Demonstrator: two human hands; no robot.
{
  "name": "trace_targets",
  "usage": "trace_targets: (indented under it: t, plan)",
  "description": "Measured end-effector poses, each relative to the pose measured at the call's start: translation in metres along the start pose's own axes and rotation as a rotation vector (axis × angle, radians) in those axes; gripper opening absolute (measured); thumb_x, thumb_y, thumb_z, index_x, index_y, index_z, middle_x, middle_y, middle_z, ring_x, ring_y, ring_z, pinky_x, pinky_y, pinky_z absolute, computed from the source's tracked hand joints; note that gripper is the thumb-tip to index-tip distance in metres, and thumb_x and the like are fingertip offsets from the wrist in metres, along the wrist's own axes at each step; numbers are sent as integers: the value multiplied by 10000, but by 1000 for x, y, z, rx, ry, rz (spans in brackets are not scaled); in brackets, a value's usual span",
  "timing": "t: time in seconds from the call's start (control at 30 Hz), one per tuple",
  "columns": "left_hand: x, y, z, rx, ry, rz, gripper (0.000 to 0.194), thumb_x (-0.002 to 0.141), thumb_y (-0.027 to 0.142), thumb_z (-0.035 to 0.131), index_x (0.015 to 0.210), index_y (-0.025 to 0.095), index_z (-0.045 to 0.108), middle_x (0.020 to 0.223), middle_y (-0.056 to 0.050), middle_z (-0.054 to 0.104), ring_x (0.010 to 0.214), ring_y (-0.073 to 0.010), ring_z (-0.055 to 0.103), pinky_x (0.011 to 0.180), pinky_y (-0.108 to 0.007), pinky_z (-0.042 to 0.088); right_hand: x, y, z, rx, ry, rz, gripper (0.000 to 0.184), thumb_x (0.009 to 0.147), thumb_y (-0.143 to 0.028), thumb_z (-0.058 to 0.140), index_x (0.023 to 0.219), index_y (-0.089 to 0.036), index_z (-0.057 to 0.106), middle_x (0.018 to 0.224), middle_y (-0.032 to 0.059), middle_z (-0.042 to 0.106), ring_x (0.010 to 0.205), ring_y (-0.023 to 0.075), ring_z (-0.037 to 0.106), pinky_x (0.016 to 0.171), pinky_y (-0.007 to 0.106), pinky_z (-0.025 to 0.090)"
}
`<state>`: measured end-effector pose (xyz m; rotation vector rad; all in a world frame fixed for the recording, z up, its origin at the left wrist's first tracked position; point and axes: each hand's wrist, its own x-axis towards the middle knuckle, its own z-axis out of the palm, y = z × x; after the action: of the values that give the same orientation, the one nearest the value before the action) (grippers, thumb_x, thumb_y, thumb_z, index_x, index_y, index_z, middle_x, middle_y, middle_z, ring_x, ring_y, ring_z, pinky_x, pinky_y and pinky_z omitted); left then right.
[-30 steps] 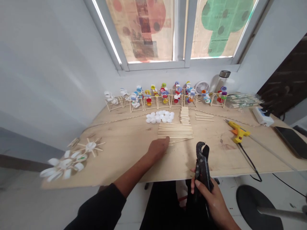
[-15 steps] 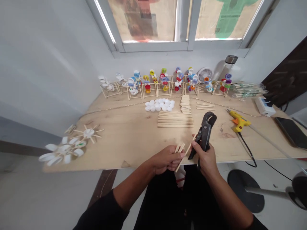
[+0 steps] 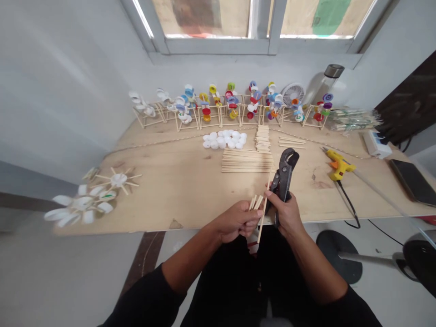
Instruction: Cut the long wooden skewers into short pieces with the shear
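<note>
Left hand [image 3: 239, 221] grips a bunch of slim pale wooden sticks [image 3: 256, 203]; just beside it, the right hand [image 3: 288, 212] clasps a black hook-nosed cutter [image 3: 284, 171], a single pale wooden stick [image 3: 261, 229] running between both. Aligning that stick seems the step; the next move calls for steady fingers.

Caps [image 3: 221, 142] behind stick pile [image 3: 247, 162]
</note>
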<state>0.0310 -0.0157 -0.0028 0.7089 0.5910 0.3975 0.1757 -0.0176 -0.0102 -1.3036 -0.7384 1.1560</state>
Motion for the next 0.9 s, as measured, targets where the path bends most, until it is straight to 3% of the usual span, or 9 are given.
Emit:
trace_targets:
  t: [0.13, 0.27, 0.37, 0.7, 0.9]
  plan:
    - [1, 1, 0, -52, 40, 11, 216, 787, 342, 582, 796, 174, 447, 511, 97, 326, 381, -15, 212, 382, -154, 169, 1, 1, -2, 26, 46, 3, 305, 590, -283, 741, 856, -152, 672, 717, -12, 643, 636, 132, 555, 650, 270, 435]
    - [1, 3, -2, -176, 105, 70, 201, 802, 329, 552, 898, 159, 504, 578, 59, 415, 412, -28, 323, 424, -169, 267, 3, 2, -5, 48, 114, 1, 329, 580, -295, 747, 865, -152, 666, 703, -14, 631, 613, 129, 545, 626, 275, 436]
    - [2, 3, -3, -220, 127, 83, 190, 786, 309, 571, 868, 143, 532, 610, 30, 468, 453, -49, 408, 462, -191, 329, 3, 3, -7, 57, 146, 0, 352, 582, -304, 746, 886, -146, 664, 702, -11, 625, 603, 126, 540, 607, 271, 435]
    - [3, 2, 8, -156, 205, 86, 222, 725, 303, 646, 813, 115, 565, 729, -54, 620, 627, -143, 592, 619, -304, 495, -1, 2, -5, 17, 157, -37, 346, 601, -293, 727, 905, -143, 659, 693, -10, 625, 598, 133, 550, 606, 281, 447]
    - [1, 3, 11, -78, 194, 38, 260, 753, 316, 618, 866, 85, 578, 738, -93, 657, 599, -146, 618, 583, -274, 500, -3, 1, -2, -40, 172, -86, 298, 604, -283, 713, 864, -145, 663, 768, 12, 665, 683, 161, 589, 676, 297, 454]
